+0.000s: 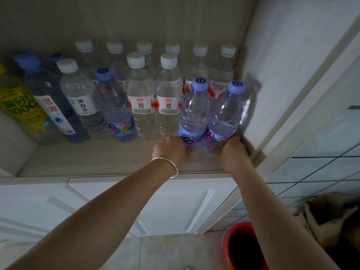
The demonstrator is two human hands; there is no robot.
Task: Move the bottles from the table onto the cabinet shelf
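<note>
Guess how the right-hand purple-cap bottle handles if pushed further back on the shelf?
The bottle looks full and clear, so probably heavy for its size. It is tall and narrow, so a high push could tip it; the right hand grips low, which seems safer. Its thin ribbed plastic likely flexes under a hard grip.

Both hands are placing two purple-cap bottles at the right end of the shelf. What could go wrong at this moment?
1. The left hand and right hand grip the two purple-cap bottles only near their bases, so the tops could tip.
2. The neighbouring white-cap bottle stands close; a push might knock the row.
3. The right bottle sits near the cabinet side wall and may scrape it.
</note>
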